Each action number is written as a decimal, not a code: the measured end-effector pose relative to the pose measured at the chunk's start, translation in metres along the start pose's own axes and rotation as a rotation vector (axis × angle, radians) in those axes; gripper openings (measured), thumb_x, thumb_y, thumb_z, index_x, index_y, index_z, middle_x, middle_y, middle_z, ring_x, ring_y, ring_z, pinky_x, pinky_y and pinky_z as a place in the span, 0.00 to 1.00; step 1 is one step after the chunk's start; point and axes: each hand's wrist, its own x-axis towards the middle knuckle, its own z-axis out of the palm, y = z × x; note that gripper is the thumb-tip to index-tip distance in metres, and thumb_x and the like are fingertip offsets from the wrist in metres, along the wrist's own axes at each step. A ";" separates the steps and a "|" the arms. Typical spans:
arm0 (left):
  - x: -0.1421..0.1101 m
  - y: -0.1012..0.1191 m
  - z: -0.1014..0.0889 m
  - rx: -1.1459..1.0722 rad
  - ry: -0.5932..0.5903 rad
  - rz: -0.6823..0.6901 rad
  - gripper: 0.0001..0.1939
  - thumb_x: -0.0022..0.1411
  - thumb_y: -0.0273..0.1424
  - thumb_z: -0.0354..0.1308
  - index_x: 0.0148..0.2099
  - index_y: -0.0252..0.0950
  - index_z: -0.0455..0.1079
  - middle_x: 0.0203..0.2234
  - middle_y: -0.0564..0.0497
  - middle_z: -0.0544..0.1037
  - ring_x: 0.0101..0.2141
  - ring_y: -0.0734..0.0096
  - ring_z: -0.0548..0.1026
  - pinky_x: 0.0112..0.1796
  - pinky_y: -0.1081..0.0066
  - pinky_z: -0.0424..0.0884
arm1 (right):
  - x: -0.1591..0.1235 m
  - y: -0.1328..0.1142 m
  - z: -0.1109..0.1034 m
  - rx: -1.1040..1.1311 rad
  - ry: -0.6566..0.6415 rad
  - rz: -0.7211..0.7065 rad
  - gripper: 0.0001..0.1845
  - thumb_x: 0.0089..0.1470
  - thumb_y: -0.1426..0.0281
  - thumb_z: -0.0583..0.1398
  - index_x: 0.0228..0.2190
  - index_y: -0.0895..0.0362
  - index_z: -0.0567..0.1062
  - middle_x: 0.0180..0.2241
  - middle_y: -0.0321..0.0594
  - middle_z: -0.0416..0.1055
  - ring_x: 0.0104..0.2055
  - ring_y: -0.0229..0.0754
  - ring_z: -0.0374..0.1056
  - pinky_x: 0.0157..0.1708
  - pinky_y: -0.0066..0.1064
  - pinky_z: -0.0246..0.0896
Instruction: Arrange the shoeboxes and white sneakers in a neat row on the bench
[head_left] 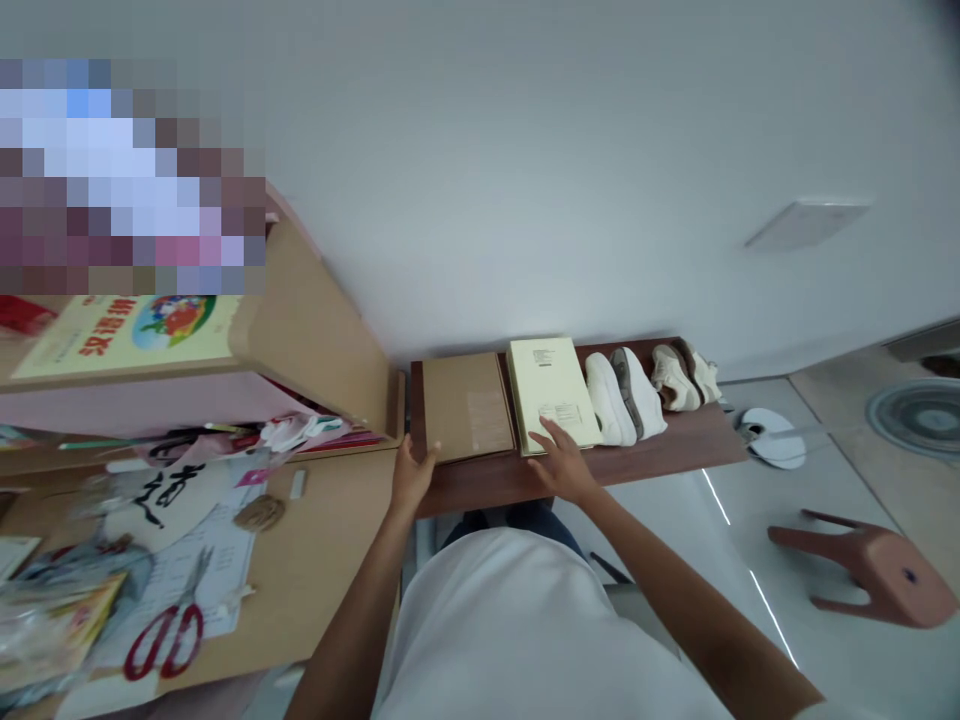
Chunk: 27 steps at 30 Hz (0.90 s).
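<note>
Head view: a brown cardboard box [450,405] and a cream box [551,390] sit side by side on a dark reddish-brown shelf [690,440], just in front of the wearer's body. Both look like thin-walled board, so they should be stiff along the edges but easy to dent in the middle of the lid; whether they are full or light cannot be told. Their smooth faces may slip a little under a loose fingertip, so the surest hold seems to be low on two opposite sides, with the palms flat against the walls.

The left hand [412,475] is at the near left corner of the brown box, thumb parted from the fingers; firm contact is hard to make out. The right hand [562,462] spreads its fingers over the near end of the cream box, closed around nothing.

Right of the cream box stand white shoes [609,405], and past them beige shoes [671,382]. Behind the shelf rises a pale wall [525,180]. To the left is a desk [330,540] with red-handled scissors [186,602] lying on papers; well off to the right, a pinkish-brown stool [892,575] lies on its side.
</note>
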 end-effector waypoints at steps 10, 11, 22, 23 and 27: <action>-0.020 -0.005 0.001 -0.174 -0.059 -0.062 0.43 0.59 0.49 0.65 0.69 0.36 0.55 0.67 0.33 0.63 0.67 0.51 0.61 0.65 0.53 0.57 | 0.050 -0.081 0.064 0.578 0.207 0.467 0.41 0.53 0.56 0.66 0.63 0.56 0.63 0.61 0.54 0.66 0.65 0.57 0.62 0.64 0.54 0.59; -0.017 -0.002 0.001 -0.170 -0.066 -0.056 0.44 0.59 0.49 0.65 0.69 0.36 0.55 0.67 0.34 0.63 0.67 0.51 0.61 0.65 0.54 0.57 | 0.056 -0.080 0.064 0.591 0.190 0.506 0.42 0.51 0.56 0.67 0.63 0.56 0.62 0.61 0.53 0.67 0.64 0.58 0.63 0.63 0.53 0.60; 0.020 0.013 0.011 -0.094 -0.125 -0.057 0.44 0.63 0.46 0.63 0.72 0.34 0.50 0.70 0.35 0.58 0.69 0.55 0.57 0.66 0.59 0.56 | 0.095 -0.065 0.063 0.513 0.161 0.653 0.47 0.47 0.59 0.70 0.64 0.59 0.62 0.62 0.55 0.67 0.67 0.58 0.60 0.66 0.50 0.57; 0.022 0.012 0.013 -0.099 -0.127 -0.055 0.44 0.63 0.46 0.63 0.72 0.34 0.50 0.70 0.35 0.57 0.69 0.56 0.57 0.66 0.60 0.56 | 0.097 -0.064 0.063 0.515 0.148 0.660 0.47 0.47 0.60 0.70 0.64 0.59 0.62 0.62 0.55 0.67 0.67 0.58 0.61 0.66 0.49 0.57; 0.030 0.010 0.018 -0.105 -0.136 -0.060 0.43 0.63 0.46 0.62 0.72 0.33 0.50 0.68 0.34 0.61 0.67 0.58 0.61 0.65 0.62 0.59 | 0.103 -0.061 0.065 0.525 0.103 0.702 0.48 0.46 0.62 0.69 0.64 0.64 0.61 0.63 0.59 0.65 0.67 0.57 0.61 0.66 0.47 0.57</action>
